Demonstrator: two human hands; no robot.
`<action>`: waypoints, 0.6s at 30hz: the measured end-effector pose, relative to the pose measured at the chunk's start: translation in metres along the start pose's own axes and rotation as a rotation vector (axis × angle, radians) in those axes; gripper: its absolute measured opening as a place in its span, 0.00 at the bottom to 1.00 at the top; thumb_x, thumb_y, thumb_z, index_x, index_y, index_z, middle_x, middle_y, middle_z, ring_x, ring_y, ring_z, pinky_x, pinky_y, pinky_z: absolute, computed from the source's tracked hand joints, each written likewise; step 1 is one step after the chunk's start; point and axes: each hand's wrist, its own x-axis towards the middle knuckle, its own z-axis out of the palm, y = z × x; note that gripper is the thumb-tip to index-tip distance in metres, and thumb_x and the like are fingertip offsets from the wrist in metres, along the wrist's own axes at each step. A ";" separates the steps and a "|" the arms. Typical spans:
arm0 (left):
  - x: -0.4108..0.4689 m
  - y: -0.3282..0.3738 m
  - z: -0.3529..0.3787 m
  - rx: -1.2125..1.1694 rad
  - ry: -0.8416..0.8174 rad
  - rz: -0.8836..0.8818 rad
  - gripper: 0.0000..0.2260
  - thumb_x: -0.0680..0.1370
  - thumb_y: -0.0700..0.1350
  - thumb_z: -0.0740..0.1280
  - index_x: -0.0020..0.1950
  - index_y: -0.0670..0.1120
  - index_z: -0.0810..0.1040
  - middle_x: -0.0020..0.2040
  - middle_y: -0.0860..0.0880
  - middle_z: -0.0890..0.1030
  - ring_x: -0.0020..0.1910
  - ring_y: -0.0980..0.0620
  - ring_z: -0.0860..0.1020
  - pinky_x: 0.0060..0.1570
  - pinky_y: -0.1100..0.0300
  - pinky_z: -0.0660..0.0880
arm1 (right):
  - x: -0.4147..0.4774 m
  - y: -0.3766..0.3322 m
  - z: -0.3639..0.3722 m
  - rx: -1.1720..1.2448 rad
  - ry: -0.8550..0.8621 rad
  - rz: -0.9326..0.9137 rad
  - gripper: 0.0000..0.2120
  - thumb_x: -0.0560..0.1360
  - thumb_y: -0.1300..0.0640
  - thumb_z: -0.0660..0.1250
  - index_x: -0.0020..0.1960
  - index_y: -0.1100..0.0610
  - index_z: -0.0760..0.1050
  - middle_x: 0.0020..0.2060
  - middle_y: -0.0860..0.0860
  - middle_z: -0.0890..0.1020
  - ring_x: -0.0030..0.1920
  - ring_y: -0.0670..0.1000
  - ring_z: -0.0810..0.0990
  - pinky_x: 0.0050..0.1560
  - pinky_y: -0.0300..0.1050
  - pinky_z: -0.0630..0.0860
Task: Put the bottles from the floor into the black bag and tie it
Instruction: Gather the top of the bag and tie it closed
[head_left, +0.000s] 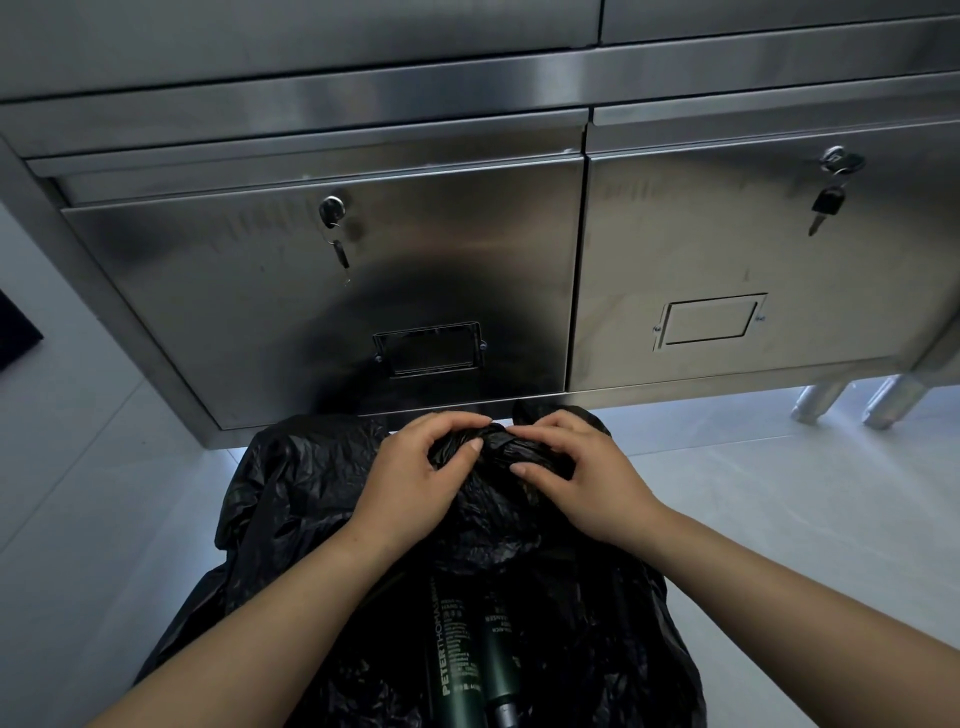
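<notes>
The black bag (306, 499) lies crumpled on the pale floor in front of a steel cabinet. Its top is gathered into a twisted knot (498, 447) at the far end. My left hand (415, 478) grips the plastic on the knot's left side. My right hand (576, 478) pinches the twisted plastic on its right side. Two dark green bottles lie side by side at the near end of the bag: a larger one with white lettering (452, 654) and a slimmer one (498, 670) to its right. Whether they are inside or on top of the bag is unclear.
A stainless steel cabinet (322, 291) with two locked drawers stands just behind the bag, keys hanging in both locks (337, 244). Two metal legs (852, 402) show at the right. Pale tiled floor (779, 493) lies on both sides of the bag.
</notes>
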 end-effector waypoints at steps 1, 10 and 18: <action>0.000 -0.001 0.000 0.005 -0.022 -0.003 0.10 0.75 0.45 0.69 0.53 0.58 0.80 0.51 0.60 0.81 0.54 0.67 0.76 0.52 0.76 0.68 | 0.000 0.000 0.000 -0.003 -0.001 0.001 0.16 0.73 0.53 0.70 0.61 0.48 0.78 0.46 0.38 0.75 0.50 0.35 0.74 0.51 0.23 0.65; 0.000 -0.004 0.000 0.149 -0.172 0.046 0.18 0.73 0.49 0.71 0.62 0.57 0.77 0.50 0.57 0.79 0.52 0.63 0.76 0.53 0.70 0.70 | 0.001 -0.001 -0.004 0.151 0.001 0.073 0.12 0.73 0.55 0.69 0.53 0.40 0.76 0.46 0.41 0.83 0.51 0.37 0.80 0.56 0.36 0.74; 0.001 -0.006 0.001 0.203 -0.142 0.075 0.10 0.73 0.47 0.70 0.54 0.51 0.79 0.50 0.56 0.78 0.50 0.61 0.75 0.50 0.77 0.66 | 0.006 0.001 -0.003 0.206 -0.038 0.085 0.14 0.75 0.54 0.67 0.55 0.38 0.68 0.38 0.43 0.84 0.42 0.41 0.80 0.49 0.39 0.73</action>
